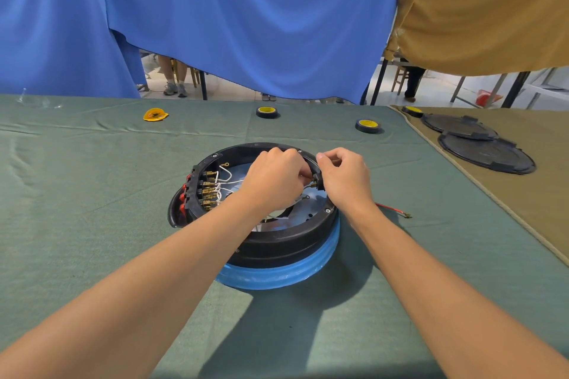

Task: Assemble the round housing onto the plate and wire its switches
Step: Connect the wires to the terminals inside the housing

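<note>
Head view: left hand (274, 178) pinches a brass wire terminal (313, 184), aimed rightward at the small black switch (320, 179) gripped by the right hand (345, 178) on the round black plastic housing (277, 240).

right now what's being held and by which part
The right hand pinches the black switch on the housing rim by its body; left hand pinches at its brass terminal.

Looks like an assembly workshop, split into curtained stations. Told by a bench (92, 194) under green cloth, fenced with a hung blue sheet (246, 24) and tan sheet (492, 9) — tape rolls (266, 112) and black lids (486, 154) lying about, a half-wired housing (277, 243) in the middle. Beyond the sheets: metal-legged tables (379, 80), a wooden stool (400, 77), pale floor (437, 92), someone's legs (172, 71).
</note>
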A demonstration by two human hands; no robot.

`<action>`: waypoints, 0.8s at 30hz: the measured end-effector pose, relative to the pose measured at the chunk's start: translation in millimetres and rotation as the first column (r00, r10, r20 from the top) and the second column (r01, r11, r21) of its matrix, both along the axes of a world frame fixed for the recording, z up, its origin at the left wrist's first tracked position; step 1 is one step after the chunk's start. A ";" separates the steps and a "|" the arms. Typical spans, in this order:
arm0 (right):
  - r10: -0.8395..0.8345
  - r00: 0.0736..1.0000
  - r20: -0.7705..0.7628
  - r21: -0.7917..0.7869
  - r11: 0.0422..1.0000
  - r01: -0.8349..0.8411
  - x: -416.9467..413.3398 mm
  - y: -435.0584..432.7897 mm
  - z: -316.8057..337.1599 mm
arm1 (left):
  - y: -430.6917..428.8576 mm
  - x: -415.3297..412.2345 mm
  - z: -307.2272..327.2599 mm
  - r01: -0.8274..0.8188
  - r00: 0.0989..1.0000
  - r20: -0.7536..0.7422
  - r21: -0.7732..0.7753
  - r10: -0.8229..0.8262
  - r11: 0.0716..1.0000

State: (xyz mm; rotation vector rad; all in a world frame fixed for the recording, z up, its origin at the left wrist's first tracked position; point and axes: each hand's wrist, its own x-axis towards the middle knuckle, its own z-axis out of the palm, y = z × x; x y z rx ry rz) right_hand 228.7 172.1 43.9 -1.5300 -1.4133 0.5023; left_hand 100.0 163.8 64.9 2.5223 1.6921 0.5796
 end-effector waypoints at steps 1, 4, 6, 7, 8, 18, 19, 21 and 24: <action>0.002 1.000 0.003 -0.004 1.000 -0.002 -0.8 -0.2 0.7 | -0.2 0.4 -0.5 -0.007 1.000 -0.016 0.016 0.007 1.000; -0.001 1.000 0.017 -0.007 1.000 0.002 -2.3 0.3 1.6 | 0.3 1.2 -1.6 -0.020 0.999 -0.042 0.045 0.022 0.999; -0.010 1.000 0.012 -0.009 1.000 0.011 -2.1 0.2 2.0 | 1.1 1.7 -1.8 -0.022 1.000 -0.016 0.029 0.023 0.999; -0.011 1.000 0.003 -0.006 1.000 0.011 -2.5 0.4 2.2 | 1.2 1.3 -1.4 -0.024 1.000 -0.006 0.019 0.024 1.000; -0.013 1.000 -0.009 -0.004 1.000 0.013 -2.8 0.4 2.7 | 1.3 1.2 -1.1 -0.026 1.000 0.007 0.009 0.026 1.000; -0.005 1.000 -0.008 -0.015 1.000 0.004 -0.3 0.9 3.3 | -5.0 2.9 -0.9 -0.008 0.991 -0.128 0.155 0.028 0.988; -0.001 1.000 0.015 -0.024 1.000 0.001 0.2 1.8 3.4 | -5.4 2.5 -0.6 -0.023 0.991 -0.129 0.143 0.041 0.989; -0.002 0.999 0.045 -0.036 0.999 0.004 1.5 3.2 2.4 | -5.5 3.0 1.1 -0.067 0.992 -0.100 0.124 0.079 0.990; -0.011 0.999 0.037 -0.045 0.999 0.013 2.0 3.7 1.3 | -4.9 4.1 1.3 -0.130 0.990 -0.037 0.075 0.133 0.989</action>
